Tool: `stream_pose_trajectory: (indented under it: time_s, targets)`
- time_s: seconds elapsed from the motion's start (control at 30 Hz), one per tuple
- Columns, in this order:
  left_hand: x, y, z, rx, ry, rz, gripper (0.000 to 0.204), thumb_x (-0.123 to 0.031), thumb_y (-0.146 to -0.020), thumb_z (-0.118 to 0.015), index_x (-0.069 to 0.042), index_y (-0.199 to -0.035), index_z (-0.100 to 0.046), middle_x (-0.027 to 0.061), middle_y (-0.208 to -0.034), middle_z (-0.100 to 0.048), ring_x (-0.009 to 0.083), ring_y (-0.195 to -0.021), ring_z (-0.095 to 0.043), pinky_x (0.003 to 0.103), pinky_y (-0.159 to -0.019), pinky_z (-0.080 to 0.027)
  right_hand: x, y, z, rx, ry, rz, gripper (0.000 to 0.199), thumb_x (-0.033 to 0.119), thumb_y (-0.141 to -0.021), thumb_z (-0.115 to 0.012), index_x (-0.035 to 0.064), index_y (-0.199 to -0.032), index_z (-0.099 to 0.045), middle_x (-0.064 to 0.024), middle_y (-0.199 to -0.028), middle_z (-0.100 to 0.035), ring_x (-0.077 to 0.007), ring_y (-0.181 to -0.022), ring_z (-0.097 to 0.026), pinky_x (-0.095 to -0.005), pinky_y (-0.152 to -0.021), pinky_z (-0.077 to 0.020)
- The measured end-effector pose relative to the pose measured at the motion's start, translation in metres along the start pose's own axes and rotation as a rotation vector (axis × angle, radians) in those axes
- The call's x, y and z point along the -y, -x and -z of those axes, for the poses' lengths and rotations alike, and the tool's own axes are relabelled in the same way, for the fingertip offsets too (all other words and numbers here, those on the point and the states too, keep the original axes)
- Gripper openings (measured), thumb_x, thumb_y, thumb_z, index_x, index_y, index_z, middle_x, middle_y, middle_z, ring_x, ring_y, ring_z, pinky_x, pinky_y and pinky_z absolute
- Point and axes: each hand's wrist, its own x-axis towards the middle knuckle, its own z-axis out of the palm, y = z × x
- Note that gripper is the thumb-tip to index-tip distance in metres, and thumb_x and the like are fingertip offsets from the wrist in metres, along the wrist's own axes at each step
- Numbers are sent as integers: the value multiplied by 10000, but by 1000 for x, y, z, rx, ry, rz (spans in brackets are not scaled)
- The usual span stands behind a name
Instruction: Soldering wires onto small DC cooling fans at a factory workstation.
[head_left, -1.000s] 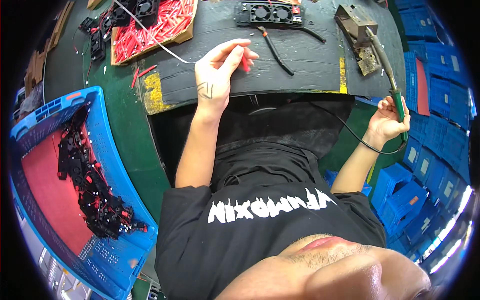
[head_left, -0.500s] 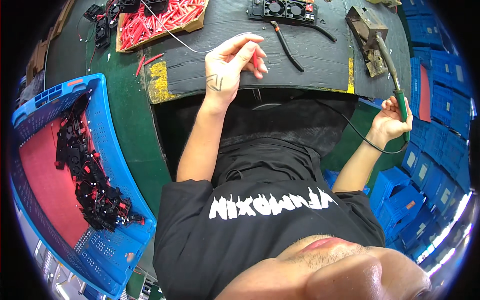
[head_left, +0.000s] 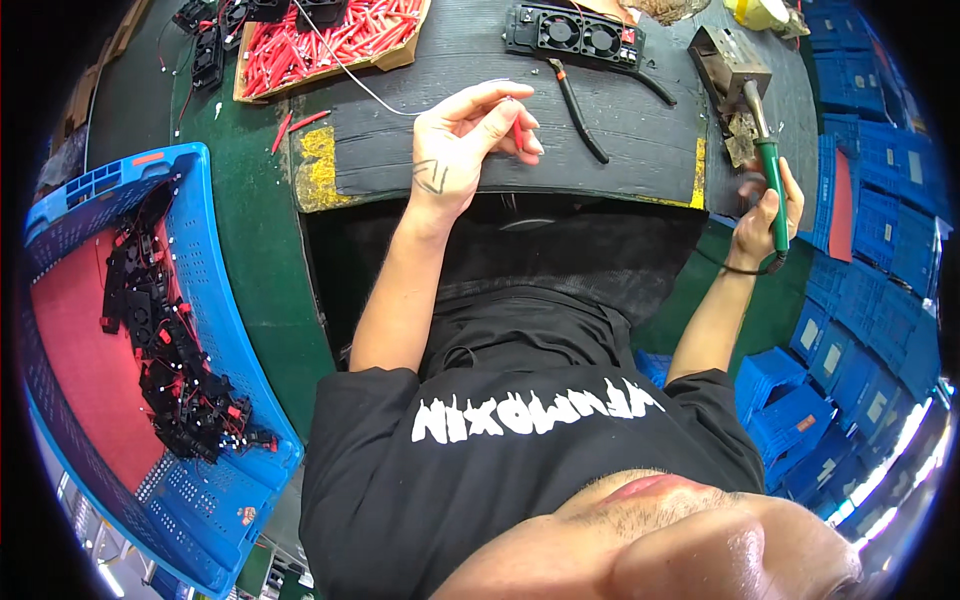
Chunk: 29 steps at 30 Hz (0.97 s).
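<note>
My left hand [head_left: 465, 145] is closed above the near edge of the dark workbench, pinching a short red wire piece [head_left: 518, 134] between thumb and fingers. A thin silvery wire [head_left: 365, 88] runs from the upper left to the same hand; whether the fingers grip it is unclear. My right hand [head_left: 768, 222] is wrapped round the green handle of a soldering iron [head_left: 771, 180]. Its metal end points up into a box-shaped metal stand [head_left: 735, 65] at the far right. The very tip is hidden there. Black-handled cutters [head_left: 580, 115] lie right of my left hand.
A black twin-fan unit [head_left: 575, 38] lies at the bench's back. A cardboard tray [head_left: 400, 55] holds many red pieces; two loose red pieces [head_left: 295, 125] lie nearby. A blue crate [head_left: 235, 300] of fan units stands left; blue crates [head_left: 885, 190] are stacked right.
My right hand has swung left with the soldering iron, and its metal end sits closer to the stand. My left hand stays almost in place, still pinching the red wire piece.
</note>
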Motion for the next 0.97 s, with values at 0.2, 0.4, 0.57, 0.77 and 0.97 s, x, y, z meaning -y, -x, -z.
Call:
stream_pose_trajectory:
  time_s: [0.2,0.4,0.57,0.77,0.97]
  targets:
    - [1,1,0,2,-45,45,216,-67,-949,-608,44,-1127,-658,120,-862,-675,171,-707,-667,297,-633,-582,30,-46,20,415,680,416,395,233,-863,-725,-17,-1165,-674,-130,-1061,-690,-252,-974,-617,-354,-912,-463]
    - [0,0,-1,32,-123,39,233,-82,-981,-564,31,-1172,-636,121,-874,-662,174,-727,-668,290,-633,-573,31,-71,26,602,811,497,336,117,-828,-724,22,-1148,-692,-116,-1146,-683,-266,-1046,-612,-380,-930,-465]
    - [1,1,1,-10,-56,25,229,-66,-955,-596,44,-1148,-650,122,-868,-675,162,-711,-662,285,-633,-573,43,-76,30,657,1037,491,402,18,-823,-657,111,-1212,-689,-73,-1277,-634,-230,-1078,-591,-337,-913,-479]
    - [2,1,-3,-17,-48,-3,281,-26,-936,-610,47,-1207,-617,135,-900,-682,168,-729,-668,289,-639,-577,48,-75,38,405,839,340,316,-79,-907,-558,2,-1190,-672,-115,-1146,-692,-208,-937,-656,-312,-830,-520]
    - [2,2,-2,-36,-95,-4,335,4,-916,-624,48,-1246,-591,154,-928,-692,178,-763,-681,285,-652,-584,103,-32,-51,415,735,288,211,103,-900,-589,-8,-1038,-704,-153,-1112,-699,-281,-1071,-638,-396,-997,-446]
